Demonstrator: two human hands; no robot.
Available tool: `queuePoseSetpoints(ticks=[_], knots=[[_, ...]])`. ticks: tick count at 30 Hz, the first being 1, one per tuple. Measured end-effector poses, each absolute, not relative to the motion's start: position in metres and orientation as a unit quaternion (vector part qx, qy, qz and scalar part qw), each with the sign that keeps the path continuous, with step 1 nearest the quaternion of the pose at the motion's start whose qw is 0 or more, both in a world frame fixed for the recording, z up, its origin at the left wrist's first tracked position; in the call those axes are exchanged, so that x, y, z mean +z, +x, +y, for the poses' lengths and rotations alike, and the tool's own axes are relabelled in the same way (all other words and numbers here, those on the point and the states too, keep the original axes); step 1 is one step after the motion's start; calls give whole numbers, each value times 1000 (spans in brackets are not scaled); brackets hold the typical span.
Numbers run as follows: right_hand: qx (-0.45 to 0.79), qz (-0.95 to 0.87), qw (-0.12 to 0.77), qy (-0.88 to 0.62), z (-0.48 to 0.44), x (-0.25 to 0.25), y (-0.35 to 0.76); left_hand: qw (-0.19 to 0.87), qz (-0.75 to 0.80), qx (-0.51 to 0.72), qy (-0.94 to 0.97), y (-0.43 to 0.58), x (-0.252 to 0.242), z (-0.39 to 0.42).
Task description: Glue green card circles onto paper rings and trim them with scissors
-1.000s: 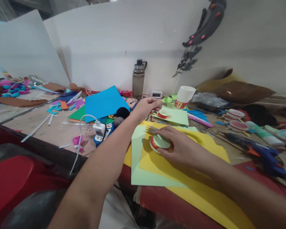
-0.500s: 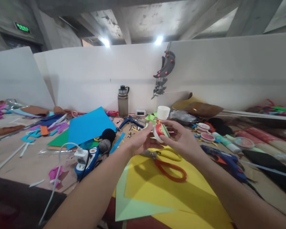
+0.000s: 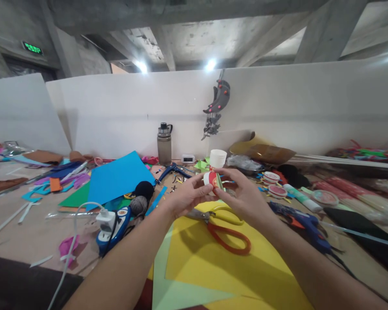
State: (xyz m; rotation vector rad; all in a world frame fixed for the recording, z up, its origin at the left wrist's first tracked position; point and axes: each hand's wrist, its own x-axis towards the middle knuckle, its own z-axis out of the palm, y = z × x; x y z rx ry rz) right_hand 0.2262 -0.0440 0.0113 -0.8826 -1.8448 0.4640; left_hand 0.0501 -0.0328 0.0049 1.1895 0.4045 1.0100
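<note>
Both hands hold one small paper cup piece [image 3: 213, 180], white and red with a pale green paper disc on it, raised above the table. My left hand [image 3: 186, 199] pinches its left side with closed fingers. From the right, my right hand [image 3: 244, 196] grips the same piece with curled fingers. Under them lie scissors [image 3: 228, 230] with one yellow and one orange handle, resting on a yellow paper sheet [image 3: 226, 269]. A pale green sheet [image 3: 168, 288] sticks out beneath the yellow one.
A stack of white paper cups [image 3: 217, 159] and a grey water bottle [image 3: 164, 144] stand at the back. A blue glue gun [image 3: 305, 224] lies to the right, a blue power strip with a white plug [image 3: 111, 224] to the left. A blue sheet [image 3: 116, 178] and scraps cover the left.
My right hand lifted the cup piece off the yellow sheet and my left hand came back to it; both now hold it up. The scissors are uncovered. The camera tilted upward.
</note>
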Motion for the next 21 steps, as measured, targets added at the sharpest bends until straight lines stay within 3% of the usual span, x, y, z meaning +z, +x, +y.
queuePoseSetpoints(ticks=[16, 21], knots=[[221, -787, 463, -344, -40, 11, 230, 690, 237, 424, 536, 39, 5, -27], [180, -792, 466, -351, -39, 8, 228, 716, 219, 418, 514, 39, 2, -26]])
